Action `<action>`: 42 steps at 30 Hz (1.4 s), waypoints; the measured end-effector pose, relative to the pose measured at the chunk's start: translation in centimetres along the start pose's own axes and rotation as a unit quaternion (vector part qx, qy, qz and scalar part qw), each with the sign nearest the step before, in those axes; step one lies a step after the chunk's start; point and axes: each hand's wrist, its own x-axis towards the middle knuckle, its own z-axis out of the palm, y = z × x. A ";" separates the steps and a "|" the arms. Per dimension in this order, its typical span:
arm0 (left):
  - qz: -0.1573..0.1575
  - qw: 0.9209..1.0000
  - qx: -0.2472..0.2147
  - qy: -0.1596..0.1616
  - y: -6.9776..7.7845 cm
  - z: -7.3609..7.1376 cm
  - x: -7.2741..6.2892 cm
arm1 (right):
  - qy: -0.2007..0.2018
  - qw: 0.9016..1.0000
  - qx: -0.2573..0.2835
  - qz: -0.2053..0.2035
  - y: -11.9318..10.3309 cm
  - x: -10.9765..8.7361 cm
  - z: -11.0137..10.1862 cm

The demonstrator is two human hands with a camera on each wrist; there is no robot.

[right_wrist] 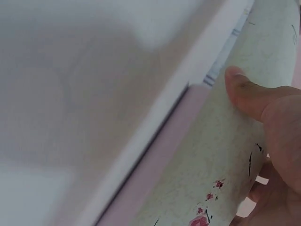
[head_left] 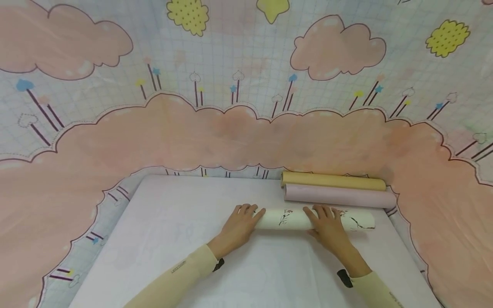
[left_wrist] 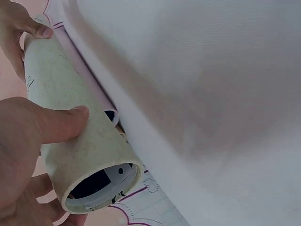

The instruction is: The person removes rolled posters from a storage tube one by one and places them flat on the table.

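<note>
A pale cream roll of wallpaper [head_left: 294,219] with a dark branch and red blossom print lies crosswise on the white-covered table [head_left: 185,222]. My left hand [head_left: 239,224] grips its left end; in the left wrist view the thumb [left_wrist: 66,123] lies along the roll and fingers curl under it beside the hollow opening. Right of the roll's middle, my right hand [head_left: 329,229] holds it, its thumb [right_wrist: 249,94] across the paper in the right wrist view. Some of that hand's fingers are hidden behind the roll.
Just beyond the held roll lie a pink roll [head_left: 339,196] and, behind that, a yellow roll [head_left: 335,181], near the table's back right corner. Cloth printed with clouds [head_left: 339,47] surrounds the table at the back and sides.
</note>
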 end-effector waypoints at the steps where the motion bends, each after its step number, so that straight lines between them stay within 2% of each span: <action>1: 0.000 1.000 -0.003 0.001 -0.1 0.1 -0.3 | -0.005 1.000 0.000 0.001 -0.2 0.0 0.1; 8: 0.001 1.000 -0.017 -0.008 -0.7 0.8 -1.9 | -0.031 0.999 0.005 0.003 -1.7 0.0 1.0; 13: 0.000 1.000 -0.020 -0.012 -1.3 1.3 -2.6 | -0.041 0.999 0.014 0.003 -2.4 0.1 1.3; 19: -0.001 0.999 -0.032 -0.011 -1.8 1.8 -2.9 | -0.038 0.999 0.032 0.006 -3.1 0.4 1.4; 27: -0.001 0.999 -0.039 -0.014 -2.0 2.3 -3.0 | -0.060 0.998 0.036 0.009 -3.0 0.4 2.3; 31: 0.001 0.999 -0.041 -0.002 -2.3 2.3 -2.7 | -0.054 0.998 0.037 0.013 -2.7 0.7 2.4; 34: -0.018 0.998 -0.065 0.010 -2.6 2.1 -2.8 | -0.057 0.996 0.057 0.024 -2.8 1.2 2.2; 36: -0.049 0.993 -0.105 0.017 -2.9 1.9 -3.4 | -0.066 0.994 0.078 0.031 -3.2 1.5 2.1; 38: -0.095 0.982 -0.158 0.028 -3.3 1.7 -4.2 | -0.073 0.991 0.103 0.037 -4.0 1.9 1.8; 40: -0.144 0.965 -0.216 0.041 -3.7 1.6 -5.1 | -0.077 0.990 0.113 0.037 -4.8 2.2 1.6; 42: -0.190 0.941 -0.275 0.050 -3.9 1.5 -5.7 | -0.077 0.989 0.121 0.036 -5.5 2.6 1.5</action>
